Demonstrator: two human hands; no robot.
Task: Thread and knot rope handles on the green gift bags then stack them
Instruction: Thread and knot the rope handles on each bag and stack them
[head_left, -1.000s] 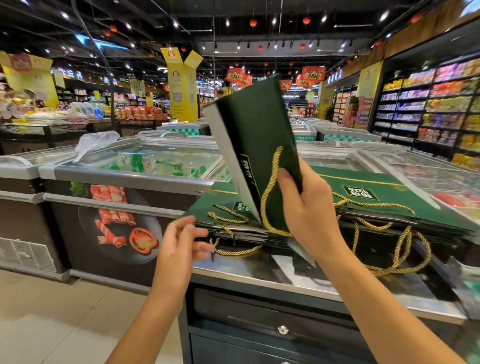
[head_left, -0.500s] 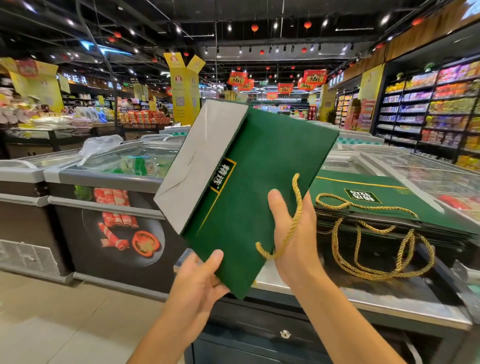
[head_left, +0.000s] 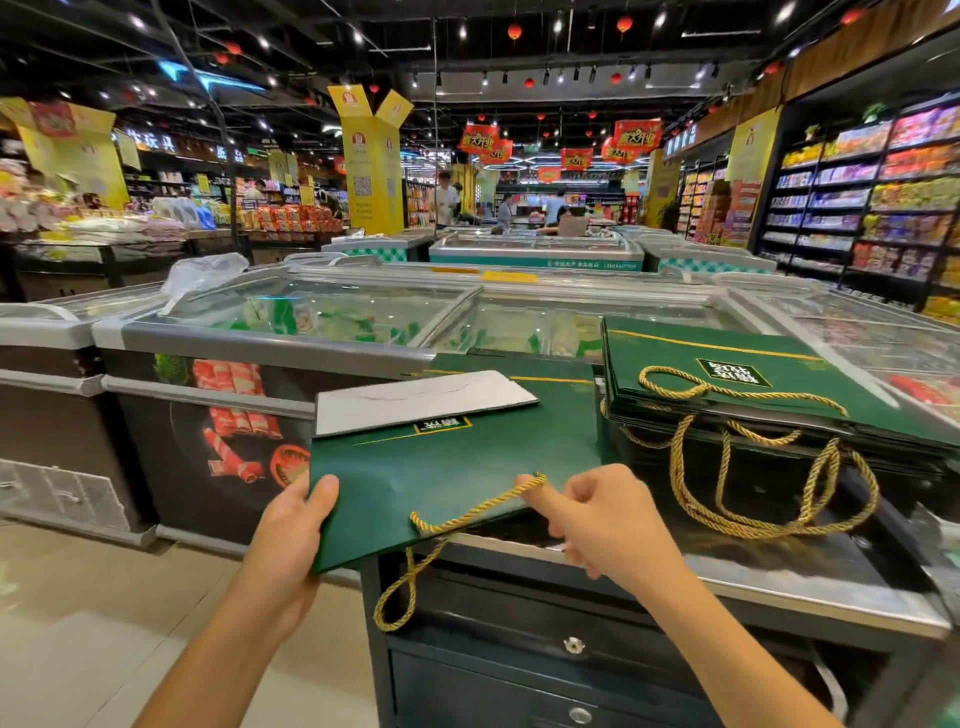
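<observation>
Glass-lidded freezer chests (head_left: 270, 343) run across the shop floor behind the work position. In front of them stands a dark cabinet (head_left: 779, 582) with a steel top.

On the right of that top lies a stack of green gift bags (head_left: 701, 358), flat, printed side up. Their gold rope handles (head_left: 753, 519) hang in loops over the near edge of the stack. Just left of the stack, a further flat green bag (head_left: 550, 371) lies partly covered.

The held green bag (head_left: 441, 467) is folded flat and roughly level. It is over the left near corner of the cabinet and reaches out past it. Its grey base flap (head_left: 415, 402) is at the far end, folded onto the upper face.

One gold rope (head_left: 467, 512) runs along the near edge of the held bag. From the left end of that run, a loop hangs below the bag in front of the cabinet.

The left hand (head_left: 291, 535) grips the bag's near left corner, thumb on top and fingers underneath. The right hand (head_left: 613, 519) is curled, with thumb and forefinger pinching the rope at the bag's near edge. Whether the rope is knotted cannot be determined.
</observation>
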